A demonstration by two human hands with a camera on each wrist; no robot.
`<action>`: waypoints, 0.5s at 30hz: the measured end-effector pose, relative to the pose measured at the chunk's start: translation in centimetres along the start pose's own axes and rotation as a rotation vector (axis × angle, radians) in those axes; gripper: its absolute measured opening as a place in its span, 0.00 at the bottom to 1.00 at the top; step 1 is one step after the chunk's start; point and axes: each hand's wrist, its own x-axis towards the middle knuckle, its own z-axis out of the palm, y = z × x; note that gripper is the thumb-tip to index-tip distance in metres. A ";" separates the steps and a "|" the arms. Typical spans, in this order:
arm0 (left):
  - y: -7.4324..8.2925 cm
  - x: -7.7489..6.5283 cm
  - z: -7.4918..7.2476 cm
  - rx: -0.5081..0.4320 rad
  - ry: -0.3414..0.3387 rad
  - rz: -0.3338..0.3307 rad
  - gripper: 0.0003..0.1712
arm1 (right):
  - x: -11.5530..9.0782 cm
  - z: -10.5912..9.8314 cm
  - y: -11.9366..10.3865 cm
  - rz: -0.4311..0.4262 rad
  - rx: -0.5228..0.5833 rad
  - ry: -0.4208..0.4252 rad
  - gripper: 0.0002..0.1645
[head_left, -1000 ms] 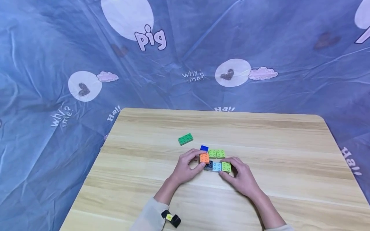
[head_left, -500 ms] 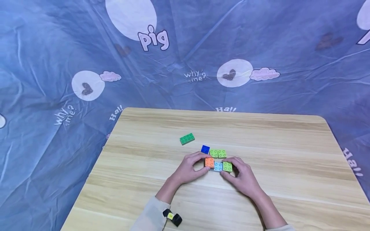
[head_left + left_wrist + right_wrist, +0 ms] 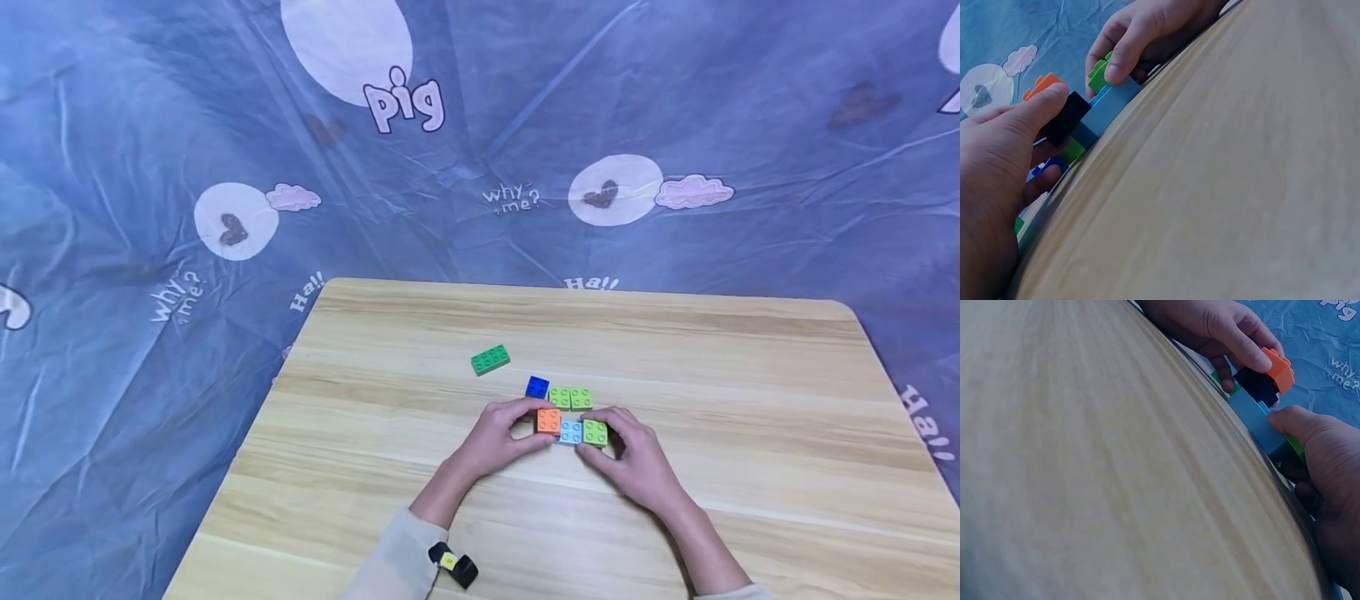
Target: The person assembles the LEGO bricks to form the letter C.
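Orange brick [image 3: 548, 421] slid rightward above the black brick [image 3: 1066, 119], left grip [image 3: 491, 437] pinching it, right grip [image 3: 636, 460] holding the lime brick [image 3: 595, 432], and skewed pressure risked tipping it!

Head view bright, evenly lit; wooden tabletop [image 3: 375, 358] palest on near side, soft dark shadow hugging left edge of right forearm [image 3: 696, 533]. Both wrist views dim, bluish; wooden tabletop soft, smeary, edge bowed. Black brick [image 3: 1067, 119] nearly detailless.
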 end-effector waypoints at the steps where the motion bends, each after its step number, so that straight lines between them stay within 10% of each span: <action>1: 0.0 0.0 0.0 0.000 -0.001 -0.003 0.26 | 0.0 0.0 0.0 0.002 0.001 0.000 0.28; 15: 0.8 0.2 -0.2 0.075 0.000 0.009 0.24 | -0.1 0.0 0.2 -0.004 -0.005 0.006 0.28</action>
